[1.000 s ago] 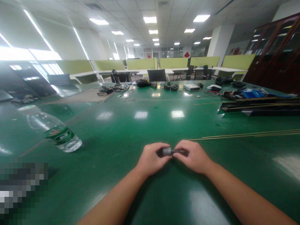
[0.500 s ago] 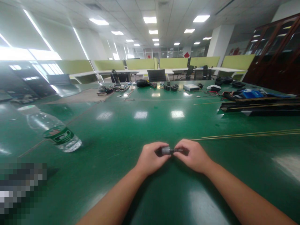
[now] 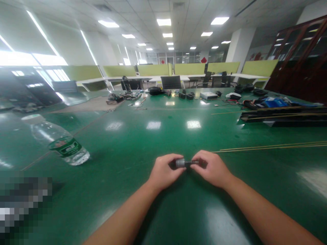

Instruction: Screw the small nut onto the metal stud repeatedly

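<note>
Between my hands, just over the green tabletop, lies a small grey cylinder (image 3: 180, 163) with a thin dark shaft (image 3: 188, 162) pointing right; its exact kind is not clear. The thumb and fingers of my left hand (image 3: 167, 171) pinch the cylinder from the left. My right hand (image 3: 211, 167) closes its thumb and forefinger around the far end of the shaft, which its fingers partly cover. The piece is held roughly level.
A clear water bottle (image 3: 67, 149) with a green label is at left. Thin brass-coloured rods (image 3: 255, 148) lie to the right, below long black profiles (image 3: 281, 117). Electronics and a white box (image 3: 208, 95) line the far part of the green table (image 3: 133, 136). A blurred patch covers the lower left.
My right fingertips have shifted slightly right along the shaft, showing a little more of it. My left hand has kept its pinch on the cylinder.
</note>
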`<state>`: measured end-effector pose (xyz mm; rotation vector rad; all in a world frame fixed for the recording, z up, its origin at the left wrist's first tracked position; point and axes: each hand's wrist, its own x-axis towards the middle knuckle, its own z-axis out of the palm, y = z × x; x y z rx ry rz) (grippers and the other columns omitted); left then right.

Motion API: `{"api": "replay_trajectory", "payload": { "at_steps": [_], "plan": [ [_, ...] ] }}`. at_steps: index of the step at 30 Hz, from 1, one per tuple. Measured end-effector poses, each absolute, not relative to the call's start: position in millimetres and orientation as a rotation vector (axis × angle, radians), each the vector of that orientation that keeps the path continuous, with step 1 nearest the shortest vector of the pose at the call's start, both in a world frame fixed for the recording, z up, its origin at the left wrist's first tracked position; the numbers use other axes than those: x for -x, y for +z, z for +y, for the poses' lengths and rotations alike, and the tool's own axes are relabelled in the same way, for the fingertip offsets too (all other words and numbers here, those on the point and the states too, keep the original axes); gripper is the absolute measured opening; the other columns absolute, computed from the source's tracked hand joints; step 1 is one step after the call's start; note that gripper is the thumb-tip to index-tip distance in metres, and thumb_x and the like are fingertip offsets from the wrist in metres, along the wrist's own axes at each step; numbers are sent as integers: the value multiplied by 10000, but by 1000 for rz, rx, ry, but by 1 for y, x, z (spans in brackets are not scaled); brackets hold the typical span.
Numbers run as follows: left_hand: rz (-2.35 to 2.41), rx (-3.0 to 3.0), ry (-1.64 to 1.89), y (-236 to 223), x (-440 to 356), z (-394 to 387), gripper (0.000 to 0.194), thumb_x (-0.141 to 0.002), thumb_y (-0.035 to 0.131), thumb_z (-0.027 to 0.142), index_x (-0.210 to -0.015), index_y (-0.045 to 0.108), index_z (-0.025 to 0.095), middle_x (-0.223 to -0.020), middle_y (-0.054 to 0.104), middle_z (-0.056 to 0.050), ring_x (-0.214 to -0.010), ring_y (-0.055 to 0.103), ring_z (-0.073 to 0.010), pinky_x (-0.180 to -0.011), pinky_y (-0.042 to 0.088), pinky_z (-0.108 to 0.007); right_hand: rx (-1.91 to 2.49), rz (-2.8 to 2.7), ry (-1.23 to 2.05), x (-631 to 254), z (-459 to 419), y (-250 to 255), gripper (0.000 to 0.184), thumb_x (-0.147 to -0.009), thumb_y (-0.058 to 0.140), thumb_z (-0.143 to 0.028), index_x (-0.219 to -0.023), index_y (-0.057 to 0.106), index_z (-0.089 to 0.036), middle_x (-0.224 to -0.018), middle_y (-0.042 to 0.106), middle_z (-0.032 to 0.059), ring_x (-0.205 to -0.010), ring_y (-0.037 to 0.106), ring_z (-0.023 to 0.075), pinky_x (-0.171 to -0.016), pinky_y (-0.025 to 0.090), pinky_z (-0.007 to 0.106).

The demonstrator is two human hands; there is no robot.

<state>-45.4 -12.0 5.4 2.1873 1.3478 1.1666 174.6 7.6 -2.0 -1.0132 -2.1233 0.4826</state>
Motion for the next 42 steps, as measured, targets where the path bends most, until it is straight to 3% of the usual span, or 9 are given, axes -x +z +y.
{"api": "replay_trajectory", "payload": {
  "at_steps": [27, 30, 36, 42],
  "plan": [
    [1390, -2116, 1168, 7, 46, -10, 283, -690, 795, 238, -964, 730, 215, -951, 753, -34, -864, 697, -203, -816, 534, -319, 1094, -2066, 468, -178, 7, 3, 26, -789, 646, -209, -803, 629, -196, -711, 612, -2, -636, 560, 155, -609, 403, 264],
    [1415, -2098, 1159, 8, 46, -10, 278, -688, 800, 249, -955, 729, 218, -941, 750, -27, -860, 688, -197, -814, 520, -308, 1119, -1998, 504, -181, 9, 3, 62, -789, 597, -212, -737, 570, -191, -653, 559, -16, -597, 512, 145, -573, 363, 253],
    [1519, -1921, 1232, 12, 45, -9, 288, -729, 777, 379, -944, 701, 203, -831, 710, -14, -720, 633, -163, -668, 481, -263, 1057, -1926, 662, -187, 16, -1, 355, -889, 399, -250, -538, 381, -204, -514, 381, -31, -508, 388, 124, -516, 251, 266],
    [1446, -1452, 1424, 3, 49, 8, 460, -753, 734, 435, -1111, 627, 166, -908, 691, -47, -732, 626, -157, -711, 480, -279, 1014, -1977, 688, -183, 22, -9, 354, -855, 397, -244, -514, 311, -204, -519, 296, -36, -502, 329, 112, -516, 205, 278]
  ]
}}
